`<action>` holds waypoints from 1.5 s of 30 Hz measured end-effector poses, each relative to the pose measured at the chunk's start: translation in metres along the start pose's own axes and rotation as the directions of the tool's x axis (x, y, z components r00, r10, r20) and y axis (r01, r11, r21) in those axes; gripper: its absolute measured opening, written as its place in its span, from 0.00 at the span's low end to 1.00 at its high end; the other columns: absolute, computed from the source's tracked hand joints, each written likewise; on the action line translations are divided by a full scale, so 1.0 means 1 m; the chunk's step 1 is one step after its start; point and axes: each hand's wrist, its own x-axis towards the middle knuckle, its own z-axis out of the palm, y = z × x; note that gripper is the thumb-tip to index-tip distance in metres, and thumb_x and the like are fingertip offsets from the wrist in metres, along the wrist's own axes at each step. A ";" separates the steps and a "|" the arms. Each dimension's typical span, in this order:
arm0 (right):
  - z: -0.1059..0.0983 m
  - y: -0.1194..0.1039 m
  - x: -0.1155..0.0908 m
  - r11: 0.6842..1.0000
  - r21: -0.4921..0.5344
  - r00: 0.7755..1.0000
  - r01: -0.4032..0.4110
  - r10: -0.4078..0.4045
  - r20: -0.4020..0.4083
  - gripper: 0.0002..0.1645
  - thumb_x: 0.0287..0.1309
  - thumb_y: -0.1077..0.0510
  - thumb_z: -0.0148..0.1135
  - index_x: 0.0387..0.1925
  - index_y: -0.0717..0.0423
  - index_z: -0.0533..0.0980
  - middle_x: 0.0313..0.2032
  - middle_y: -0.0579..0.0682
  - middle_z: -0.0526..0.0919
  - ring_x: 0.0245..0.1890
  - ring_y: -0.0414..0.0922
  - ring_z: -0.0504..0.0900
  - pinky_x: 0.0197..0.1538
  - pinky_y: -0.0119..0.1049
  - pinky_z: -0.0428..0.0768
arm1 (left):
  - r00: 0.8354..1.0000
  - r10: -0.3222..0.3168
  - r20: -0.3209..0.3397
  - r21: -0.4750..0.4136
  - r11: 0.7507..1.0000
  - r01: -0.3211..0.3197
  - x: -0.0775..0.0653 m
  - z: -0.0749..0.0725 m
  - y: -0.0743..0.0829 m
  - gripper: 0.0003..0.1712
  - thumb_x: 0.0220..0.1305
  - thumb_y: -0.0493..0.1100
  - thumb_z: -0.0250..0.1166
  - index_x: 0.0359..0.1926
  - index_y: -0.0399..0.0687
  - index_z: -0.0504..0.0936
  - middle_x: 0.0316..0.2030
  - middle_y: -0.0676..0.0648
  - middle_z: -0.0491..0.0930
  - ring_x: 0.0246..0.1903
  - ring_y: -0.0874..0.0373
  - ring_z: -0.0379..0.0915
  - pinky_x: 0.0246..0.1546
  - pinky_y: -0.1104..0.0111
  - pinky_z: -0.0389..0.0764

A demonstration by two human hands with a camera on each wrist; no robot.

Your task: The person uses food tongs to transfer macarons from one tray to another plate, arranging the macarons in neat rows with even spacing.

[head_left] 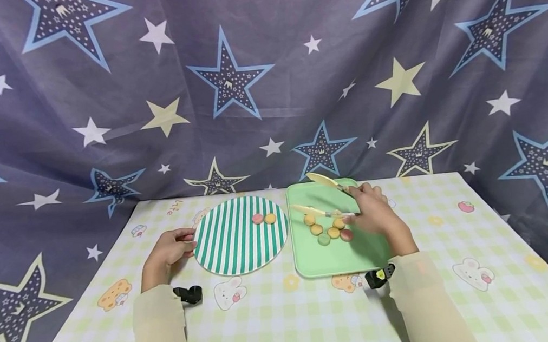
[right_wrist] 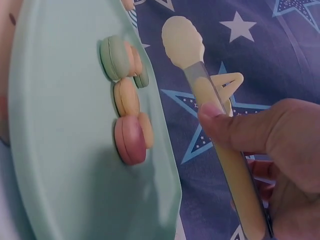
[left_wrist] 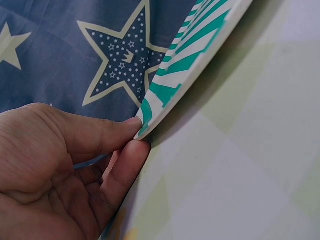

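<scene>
My left hand [head_left: 167, 252] pinches the left rim of a round plate [head_left: 231, 245] with green and white stripes. In the left wrist view, thumb and fingers meet on that rim. Toward the plate's right side lie a pink macaron [head_left: 257, 219] and a yellow macaron [head_left: 270, 218]. My right hand [head_left: 374, 210] grips cream-tipped tongs [head_left: 325, 180] above a light green tray [head_left: 331, 264]; their arms are spread, with nothing seen between the tips. Clustered on the tray are several macarons, including a green macaron [head_left: 324, 240] and a pink macaron [head_left: 346, 234].
A checked tablecloth [head_left: 287, 322] with cartoon prints covers the table. Behind its far edge hangs a dark curtain [head_left: 277, 94] with stars. The plate stands left of the tray, a narrow gap between them.
</scene>
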 end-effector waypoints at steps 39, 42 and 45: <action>-0.002 0.016 -0.004 0.994 -0.113 1.000 0.005 -0.003 0.023 0.35 0.59 0.59 0.75 0.66 0.61 0.76 0.55 0.60 0.78 0.51 0.60 0.71 0.48 0.59 0.73 | 1.000 0.017 0.010 0.004 1.000 -0.017 0.002 -0.001 -0.003 0.29 0.71 0.30 0.63 0.70 0.30 0.70 0.55 0.34 0.73 0.40 0.55 0.79 0.38 0.67 0.88; -0.003 0.016 -0.004 0.993 -0.121 1.000 -0.002 0.005 0.027 0.35 0.58 0.59 0.76 0.66 0.61 0.76 0.54 0.59 0.78 0.50 0.60 0.71 0.48 0.59 0.73 | 1.000 0.024 0.014 0.009 1.000 -0.024 0.001 -0.001 -0.002 0.29 0.71 0.30 0.63 0.70 0.30 0.69 0.55 0.33 0.73 0.40 0.55 0.79 0.38 0.67 0.88; -0.003 0.015 -0.005 0.992 -0.123 1.000 -0.007 0.011 0.028 0.34 0.58 0.59 0.76 0.66 0.60 0.77 0.54 0.59 0.78 0.50 0.59 0.71 0.48 0.58 0.73 | 0.999 0.030 0.015 0.018 0.999 -0.030 0.001 -0.001 -0.003 0.29 0.71 0.30 0.63 0.71 0.30 0.69 0.55 0.33 0.73 0.40 0.54 0.79 0.39 0.67 0.88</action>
